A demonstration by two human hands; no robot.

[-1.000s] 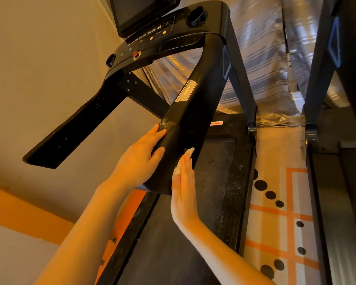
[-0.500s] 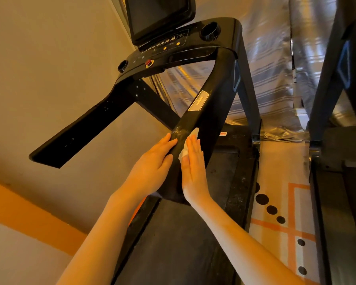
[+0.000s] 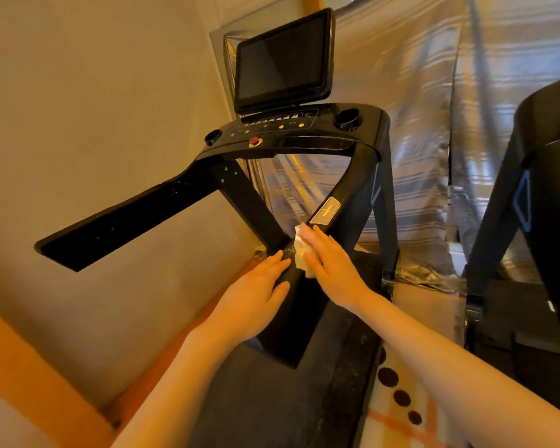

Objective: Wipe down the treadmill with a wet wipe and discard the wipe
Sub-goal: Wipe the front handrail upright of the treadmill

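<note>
The right hand point(image 3: 332, 270) pressed a crumpled white wet wipe point(image 3: 301, 253) flat-fingered against the treadmill's right handrail point(image 3: 307, 279), just below its silver label point(image 3: 326, 211). The left hand point(image 3: 256, 294) lay beside it with relaxed fingers on the same rail, apparently grasping nothing.

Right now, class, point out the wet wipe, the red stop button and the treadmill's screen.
wet wipe point(image 3: 301, 253): head view, on the crumpled white part left of the right hand.
red stop button point(image 3: 254, 141): head view, on its red cap.
screen point(image 3: 282, 56): head view, on the dark glass centre.
</note>
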